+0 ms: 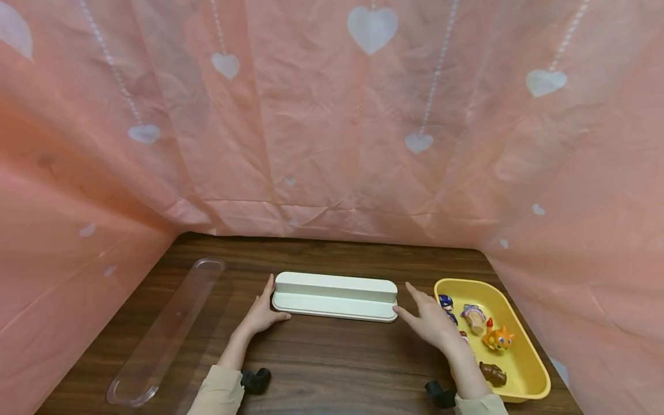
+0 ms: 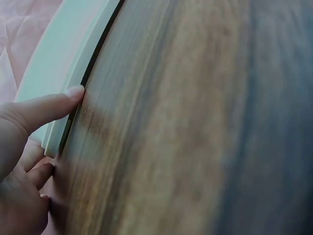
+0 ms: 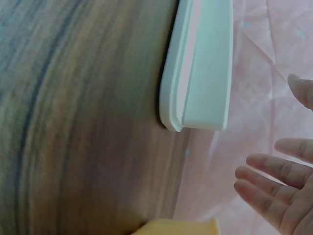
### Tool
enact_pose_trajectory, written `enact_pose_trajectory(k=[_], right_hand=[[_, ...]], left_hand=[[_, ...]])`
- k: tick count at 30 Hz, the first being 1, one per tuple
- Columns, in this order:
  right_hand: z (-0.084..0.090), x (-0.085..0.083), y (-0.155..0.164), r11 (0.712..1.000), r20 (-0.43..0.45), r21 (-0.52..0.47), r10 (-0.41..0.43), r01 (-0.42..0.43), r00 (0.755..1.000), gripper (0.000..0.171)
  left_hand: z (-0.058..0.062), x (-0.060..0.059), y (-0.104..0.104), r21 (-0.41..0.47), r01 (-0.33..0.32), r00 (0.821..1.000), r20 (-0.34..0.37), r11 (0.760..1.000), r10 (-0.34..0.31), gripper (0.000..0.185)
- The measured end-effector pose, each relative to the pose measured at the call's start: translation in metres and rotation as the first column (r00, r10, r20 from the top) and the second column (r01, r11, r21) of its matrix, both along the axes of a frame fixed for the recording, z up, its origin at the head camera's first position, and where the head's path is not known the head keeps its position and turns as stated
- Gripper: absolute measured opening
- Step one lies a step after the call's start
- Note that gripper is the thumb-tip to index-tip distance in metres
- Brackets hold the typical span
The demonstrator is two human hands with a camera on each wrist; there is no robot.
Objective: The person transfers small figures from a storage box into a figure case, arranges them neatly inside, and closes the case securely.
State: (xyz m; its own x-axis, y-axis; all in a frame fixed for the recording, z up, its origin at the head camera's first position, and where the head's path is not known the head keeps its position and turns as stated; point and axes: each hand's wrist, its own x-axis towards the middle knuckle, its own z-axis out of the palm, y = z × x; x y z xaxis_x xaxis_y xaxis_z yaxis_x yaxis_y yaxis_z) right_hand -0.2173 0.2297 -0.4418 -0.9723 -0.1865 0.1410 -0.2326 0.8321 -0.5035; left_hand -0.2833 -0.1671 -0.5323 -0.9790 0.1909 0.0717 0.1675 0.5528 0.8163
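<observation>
A pink cloth [image 1: 332, 144] printed with white hearts hangs as a backdrop behind and to both sides of the dark wooden table [image 1: 332, 369]. No brand, label or writing can be read on anything in view.

On the left part of the table lies a long clear plastic lid [image 1: 166, 331], its long axis running from the near left corner away toward the back.

In the middle of the table sits a long white stepped stand [image 1: 334, 295]. Its long axis runs left to right across the table, parallel to the back edge, with the lower step facing the person and the taller step behind it.

At the right edge of the table stands a yellow tray [image 1: 524, 369], just beside the stand's right end. Small toy figures [image 1: 498, 339] lie in it.

The left hand [image 1: 261, 314] rests against the stand's left end, fingers straight along the end and the thumb tip touching the front edge of the lower step; it presses rather than grips.

The right hand [image 1: 427, 320] is open with fingers spread and straight, at the stand's right end; the right wrist view shows its fingers [image 3: 274, 181] apart from the stand, holding nothing.
</observation>
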Motion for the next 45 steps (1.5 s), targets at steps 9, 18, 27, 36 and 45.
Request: enact_pose_trajectory(k=[9,18,27,36,45], right_hand=[[0.021,0.004,0.016,1.0,-0.078,-0.019,-0.022,0.021,0.997,0.07],[0.044,0.005,0.039,0.998,-0.056,-0.015,-0.056,0.056,0.997,0.075],[0.058,0.0,0.057,0.999,-0.055,0.017,-0.031,0.032,0.998,0.071],[0.06,-0.008,0.077,0.998,-0.024,0.058,0.021,-0.02,1.0,0.058],[0.055,-0.019,0.098,0.996,0.001,0.064,0.06,-0.06,0.998,0.054]], left_hand=[[-0.004,-0.001,-0.001,0.003,-0.003,1.0,-0.009,1.0,0.003,0.114],[-0.008,-0.002,0.0,-0.011,-0.018,0.999,-0.037,1.0,0.018,0.112],[-0.01,0.002,0.001,-0.008,-0.029,0.999,-0.04,1.0,0.028,0.111],[-0.013,0.002,-0.002,-0.002,-0.03,0.998,-0.059,1.0,0.03,0.108],[-0.016,0.0,-0.003,-0.014,-0.027,0.997,-0.071,1.0,0.026,0.109]])
